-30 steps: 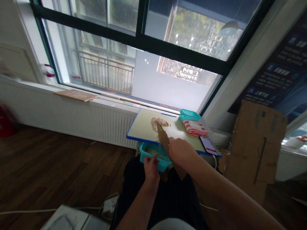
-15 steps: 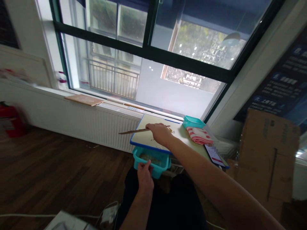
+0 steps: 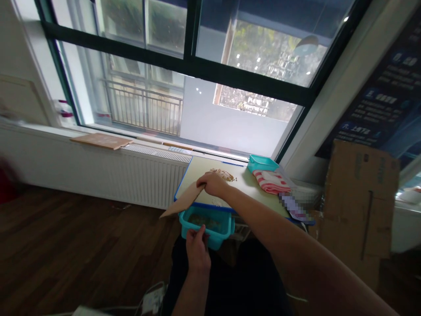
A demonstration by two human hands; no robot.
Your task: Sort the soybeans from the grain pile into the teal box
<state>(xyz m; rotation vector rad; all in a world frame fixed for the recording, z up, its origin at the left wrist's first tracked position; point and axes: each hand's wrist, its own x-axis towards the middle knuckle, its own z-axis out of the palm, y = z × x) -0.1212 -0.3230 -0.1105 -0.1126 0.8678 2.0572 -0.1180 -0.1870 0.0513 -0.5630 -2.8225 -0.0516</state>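
Note:
My right hand [image 3: 213,183] grips a flat piece of cardboard [image 3: 184,201] by one end. The cardboard slants down to the left over the table's front left edge, partly above a teal plastic basin [image 3: 215,242]. My left hand [image 3: 198,249] has its thumb and fingers closed on the near rim of that basin, which sits below the table edge above my lap. Loose bits lie inside it, too dark to name. On the pale, blue-edged table [image 3: 246,195], a pile of small brown grains or pieces [image 3: 225,174] lies just beyond my right hand, with fine scraps near the front edge.
A second teal basin [image 3: 261,164], a folded pink-and-white striped towel [image 3: 272,181] and a partly blurred phone [image 3: 292,206] lie along the table's right side. A radiator [image 3: 148,177] runs under the window. A large cardboard box [image 3: 358,197] stands at the right.
My right hand has moved slightly left and toward me, tilting the cardboard so its broad face shows. The brown pile is now more visible. My left hand still holds the basin.

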